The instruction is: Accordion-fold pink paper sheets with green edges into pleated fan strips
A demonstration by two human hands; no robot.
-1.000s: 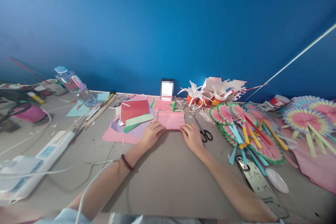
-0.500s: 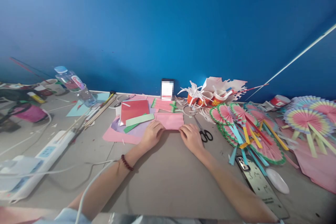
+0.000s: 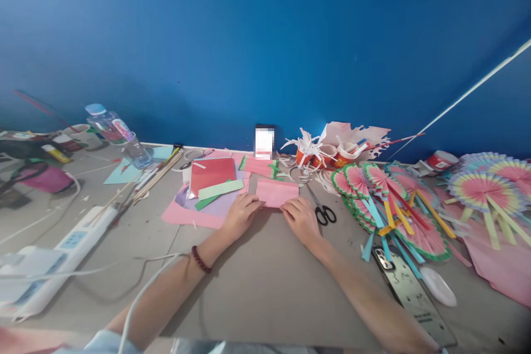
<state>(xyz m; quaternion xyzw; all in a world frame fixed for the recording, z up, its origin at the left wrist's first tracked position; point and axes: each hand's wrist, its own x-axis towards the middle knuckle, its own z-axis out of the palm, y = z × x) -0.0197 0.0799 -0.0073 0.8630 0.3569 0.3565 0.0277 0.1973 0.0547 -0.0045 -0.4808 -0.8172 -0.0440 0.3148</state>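
A pink sheet of paper point(image 3: 277, 191) lies on the table between my hands, with a crease along its near edge. My left hand point(image 3: 241, 215) pinches its near left corner, the fingers curled and pressed together. At the near right corner, my right hand point(image 3: 301, 220) is closed on the same edge. Just beyond the paper sits a pleated pink strip with green edges point(image 3: 259, 166). Light green and dark green strips point(image 3: 221, 190) lie beside my left hand, over a red pack of paper point(image 3: 212, 174). Black-handled scissors point(image 3: 326, 214) lie right of my right hand.
On the right are folded paper fans point(image 3: 409, 204), a phone point(image 3: 409, 287) and a white mouse point(image 3: 438, 286). Paper cups point(image 3: 326, 155) with scraps stand by the wall. To the left are a plastic bottle point(image 3: 116, 130), thin sticks point(image 3: 157, 177), a power strip point(image 3: 78, 243) and a white cable.
The pink sheet has shifted slightly to the right and a little nearer. My left hand has moved slightly right with it, while my right hand stays almost in place.
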